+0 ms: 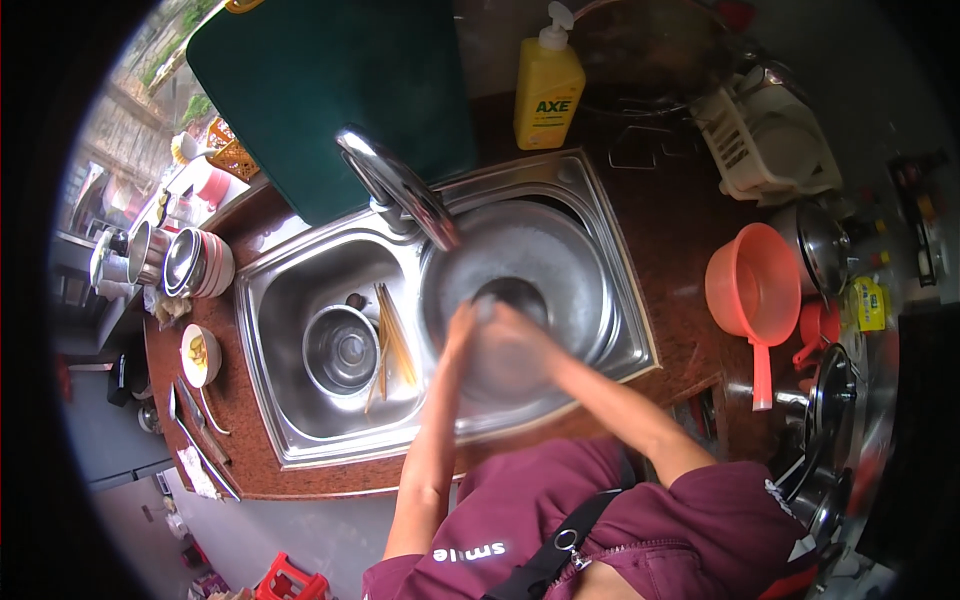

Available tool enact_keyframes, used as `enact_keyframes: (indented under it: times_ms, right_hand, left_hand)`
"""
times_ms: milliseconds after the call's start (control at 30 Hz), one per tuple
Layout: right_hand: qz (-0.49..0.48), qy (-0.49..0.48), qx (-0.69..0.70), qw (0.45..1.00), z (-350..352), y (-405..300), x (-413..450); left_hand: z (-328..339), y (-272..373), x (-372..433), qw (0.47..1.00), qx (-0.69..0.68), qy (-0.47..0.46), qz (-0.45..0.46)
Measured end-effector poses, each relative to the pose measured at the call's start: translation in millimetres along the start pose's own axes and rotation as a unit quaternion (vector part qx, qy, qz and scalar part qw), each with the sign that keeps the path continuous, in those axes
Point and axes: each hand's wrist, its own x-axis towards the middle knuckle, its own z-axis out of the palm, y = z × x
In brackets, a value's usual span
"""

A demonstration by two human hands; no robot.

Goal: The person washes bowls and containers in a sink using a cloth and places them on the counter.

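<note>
Both of my hands are together over a large round metal basin (465, 225) in the right bowl of a double stainless-steel sink. My left hand (463, 322) and my right hand (517, 330) nearly meet above a smaller dark, round metal thing in the basin; motion blurs them, so I cannot tell what either holds. The chrome faucet (397, 187) arches over the basin's upper left edge. In the left sink bowl (300, 300) stands a small metal pot (341, 351), with several wooden chopsticks (394, 337) lying beside it.
A yellow AXE soap bottle (549, 97) and a dark green board (330, 97) stand behind the sink. To the right are an orange-pink dipper (754, 285) and a cream dish rack (757, 157). On the left lie stacked bowls (206, 262), a small bowl of food (210, 358) and knives (202, 424).
</note>
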Motion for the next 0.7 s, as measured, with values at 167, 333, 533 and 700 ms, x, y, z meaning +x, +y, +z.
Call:
enact_keyframes:
  times_ms: [167, 333, 533, 700]
  right_hand:
    - [-0.099, -0.088, -0.185, 0.974, -32, 63, 21]
    - [-0.226, -0.153, -0.518, 0.811, -63, -57, -43]
    - [-0.423, -0.066, -0.677, 0.599, -98, -46, -23]
    - [-0.408, -0.056, -0.665, 0.623, -81, -58, -35]
  left_hand:
    - [13, 36, 25, 0.998, 0.014, -0.060, -0.027]
    - [-31, 110, 20, 0.961, 0.057, -0.177, -0.207]
    - [-19, 203, 13, 0.927, 0.075, -0.227, -0.288]
    - [-24, 199, -1, 0.951, 0.048, -0.203, -0.229]
